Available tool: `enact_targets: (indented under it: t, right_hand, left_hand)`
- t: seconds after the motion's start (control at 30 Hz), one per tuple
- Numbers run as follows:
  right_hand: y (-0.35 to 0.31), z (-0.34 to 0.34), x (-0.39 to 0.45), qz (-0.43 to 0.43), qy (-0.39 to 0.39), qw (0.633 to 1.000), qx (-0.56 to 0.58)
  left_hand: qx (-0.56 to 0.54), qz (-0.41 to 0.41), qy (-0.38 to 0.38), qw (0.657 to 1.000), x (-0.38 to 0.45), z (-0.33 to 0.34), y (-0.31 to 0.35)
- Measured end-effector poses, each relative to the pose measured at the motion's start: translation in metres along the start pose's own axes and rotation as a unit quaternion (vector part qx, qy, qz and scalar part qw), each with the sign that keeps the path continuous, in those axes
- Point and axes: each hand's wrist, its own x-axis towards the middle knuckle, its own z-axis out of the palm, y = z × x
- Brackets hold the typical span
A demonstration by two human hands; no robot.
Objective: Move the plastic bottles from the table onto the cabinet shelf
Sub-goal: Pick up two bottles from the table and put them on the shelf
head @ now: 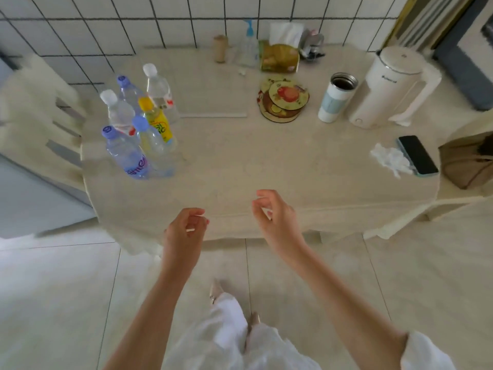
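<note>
Several plastic bottles stand upright in a cluster at the left of the table (266, 166). Nearest is a clear bottle with a purple cap and purple label (125, 153). Beside it stands a blue-capped bottle (152, 145), and behind that a yellow-capped bottle with a yellow label (157, 118). Two white-capped bottles (117, 110) (158, 89) and another purple-capped one (128, 89) stand further back. My left hand (186, 228) and my right hand (272, 212) hover over the table's near edge, fingers loosely curled, holding nothing. No cabinet shelf is in view.
A white kettle (394, 86), a steel-rimmed tumbler (336, 100), round coasters (282, 100), a tissue box (280, 56) and a spray bottle (248, 44) stand at the back. A phone (417, 154) and crumpled tissue (389, 158) lie at right. Chairs flank the table.
</note>
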Motion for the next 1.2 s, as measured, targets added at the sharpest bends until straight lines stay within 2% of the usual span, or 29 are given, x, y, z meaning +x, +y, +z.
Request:
enact_targets:
  t: [0.13,0.37,0.67,0.8,1.0,1.2]
  right_hand:
    - [-0.016,0.026,0.043,-0.015,-0.041,0.999,0.005]
    - [-0.055,0.081,0.121,-0.021,-0.058,0.998,0.011]
    - [-0.111,0.131,0.211,-0.038,-0.079,0.996,0.035]
    - [-0.124,0.144,0.227,-0.032,-0.132,0.987,0.085]
    - [-0.119,0.169,0.225,-0.043,-0.266,0.961,0.055]
    - [-0.115,0.194,0.228,-0.102,-0.280,0.954,0.023]
  left_hand:
    - [-0.018,-0.018,0.026,0.999,0.049,-0.014,-0.005]
    - [-0.015,-0.028,0.081,0.996,0.141,-0.061,0.002]
    - [-0.021,0.072,0.149,0.986,0.246,-0.124,0.053]
    - [-0.028,0.061,0.197,0.978,0.263,-0.130,0.042]
    - [-0.004,0.006,0.174,0.985,0.262,-0.119,0.001]
    - [0.010,-0.009,0.181,0.983,0.262,-0.110,-0.014]
